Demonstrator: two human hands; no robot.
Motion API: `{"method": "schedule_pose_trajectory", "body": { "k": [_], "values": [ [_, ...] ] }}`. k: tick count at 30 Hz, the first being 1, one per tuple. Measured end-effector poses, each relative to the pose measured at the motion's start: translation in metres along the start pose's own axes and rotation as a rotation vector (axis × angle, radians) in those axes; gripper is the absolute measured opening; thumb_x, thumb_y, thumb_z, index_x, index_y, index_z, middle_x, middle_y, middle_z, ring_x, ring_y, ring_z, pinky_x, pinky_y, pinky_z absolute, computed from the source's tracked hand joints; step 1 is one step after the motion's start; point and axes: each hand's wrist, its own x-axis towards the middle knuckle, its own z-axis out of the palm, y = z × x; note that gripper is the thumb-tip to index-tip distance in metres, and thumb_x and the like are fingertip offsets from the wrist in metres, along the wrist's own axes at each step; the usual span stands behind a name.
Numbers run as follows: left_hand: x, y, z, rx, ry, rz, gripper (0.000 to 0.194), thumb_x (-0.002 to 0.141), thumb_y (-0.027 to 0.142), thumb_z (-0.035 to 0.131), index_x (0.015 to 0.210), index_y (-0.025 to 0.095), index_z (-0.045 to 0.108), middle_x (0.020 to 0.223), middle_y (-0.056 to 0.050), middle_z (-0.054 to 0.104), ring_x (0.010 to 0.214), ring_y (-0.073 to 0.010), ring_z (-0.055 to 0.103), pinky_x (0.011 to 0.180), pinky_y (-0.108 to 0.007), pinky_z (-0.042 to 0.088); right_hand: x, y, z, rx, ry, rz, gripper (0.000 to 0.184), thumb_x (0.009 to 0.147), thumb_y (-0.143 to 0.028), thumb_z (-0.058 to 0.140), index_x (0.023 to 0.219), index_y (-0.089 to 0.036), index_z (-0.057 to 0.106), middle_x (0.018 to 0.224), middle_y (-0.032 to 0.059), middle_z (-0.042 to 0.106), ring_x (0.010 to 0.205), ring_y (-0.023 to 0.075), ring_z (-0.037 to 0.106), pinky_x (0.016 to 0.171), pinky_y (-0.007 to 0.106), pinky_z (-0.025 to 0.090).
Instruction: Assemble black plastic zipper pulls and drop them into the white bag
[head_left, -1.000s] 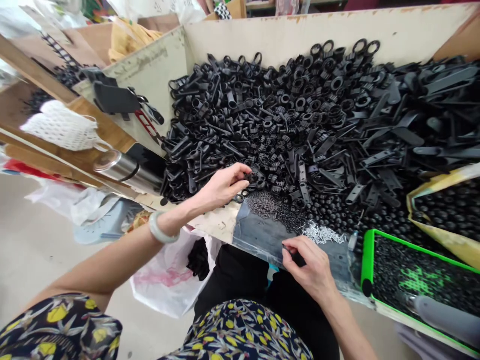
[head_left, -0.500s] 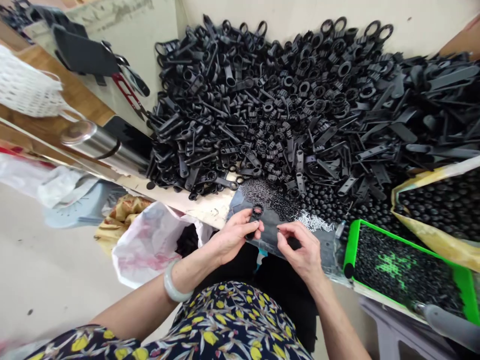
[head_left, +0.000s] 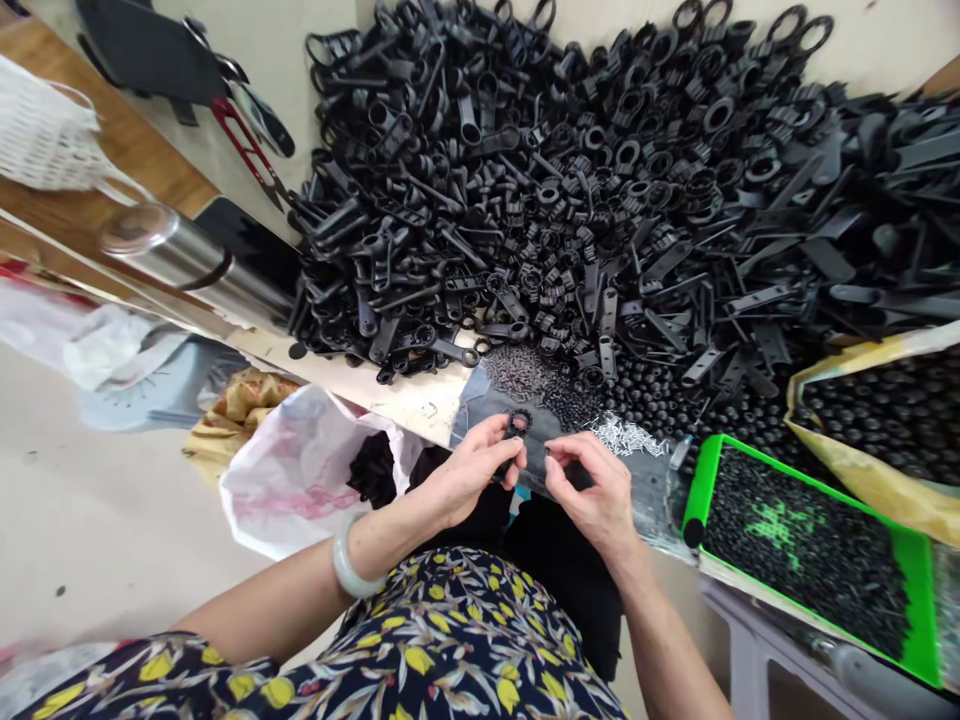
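My left hand [head_left: 480, 462] is closed around a black plastic part with a ring-shaped end [head_left: 519, 422], held in front of my body with the ring pointing away from me. Just to its right, my right hand [head_left: 596, 485] pinches a tiny dark piece [head_left: 547, 452] between thumb and fingertips; its exact kind is too small to make out. The two hands are a short gap apart, above a dark work mat [head_left: 536, 470]. Past the fingers lie a heap of tiny dark pieces [head_left: 525, 372] and a small pile of silvery pins [head_left: 626, 435].
A large heap of black plastic parts [head_left: 480, 200] covers the table's back. To the right stand a green tray [head_left: 701, 490] of small black pieces and a yellow-edged bag [head_left: 862, 455] of black balls. A steel flask [head_left: 180, 250] lies left; a white plastic bag [head_left: 285, 480] hangs below.
My right hand has moved slightly left, bringing the tiny piece nearer the ring part. The left hand still holds its part, and the whole view has shifted a little.
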Motion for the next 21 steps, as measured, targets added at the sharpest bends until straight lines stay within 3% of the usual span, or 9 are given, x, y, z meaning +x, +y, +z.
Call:
{"method": "schedule_pose_trajectory", "body": {
  "k": [4,8,15,21],
  "values": [
    [0.002,-0.010,-0.001,0.113,-0.010,0.086,0.036,0.096,0.048,0.063,0.112,0.016,0.058,0.069,0.006,0.053,0.052,-0.0062,0.039,0.051,-0.021,0.028,-0.003,0.002,0.001,0.000,-0.003,0.003,0.014,0.093,-0.015,0.066,0.103,-0.023,0.069,0.088,0.0008,0.068,0.074,0.0146,0.063,0.070,0.030,0.053],
    [0.003,-0.018,-0.003,0.193,0.013,0.132,0.039,0.100,0.053,0.057,0.117,0.018,0.060,0.065,0.007,0.048,0.053,-0.0079,0.034,0.050,-0.022,0.023,-0.003,0.003,0.001,0.002,-0.008,0.006,0.014,0.093,-0.015,0.066,0.104,-0.023,0.069,0.087,0.0008,0.068,0.075,0.0145,0.064,0.071,0.030,0.053],
    [0.002,-0.017,-0.003,0.289,0.006,0.141,0.036,0.101,0.049,0.056,0.119,0.018,0.061,0.068,0.006,0.050,0.052,-0.0082,0.038,0.052,-0.023,0.029,-0.003,0.005,0.001,0.003,-0.013,0.008,0.012,0.094,-0.017,0.065,0.104,-0.023,0.070,0.088,0.0015,0.069,0.075,0.0148,0.064,0.071,0.031,0.054],
    [-0.002,-0.011,0.002,0.129,-0.058,0.088,0.035,0.091,0.033,0.068,0.121,0.017,0.059,0.083,0.002,0.058,0.065,-0.0092,0.053,0.066,-0.025,0.043,-0.004,0.006,0.001,0.014,0.010,0.012,0.015,0.094,-0.014,0.066,0.105,-0.023,0.070,0.088,0.0010,0.069,0.075,0.0142,0.064,0.070,0.030,0.054]
  ]
}}
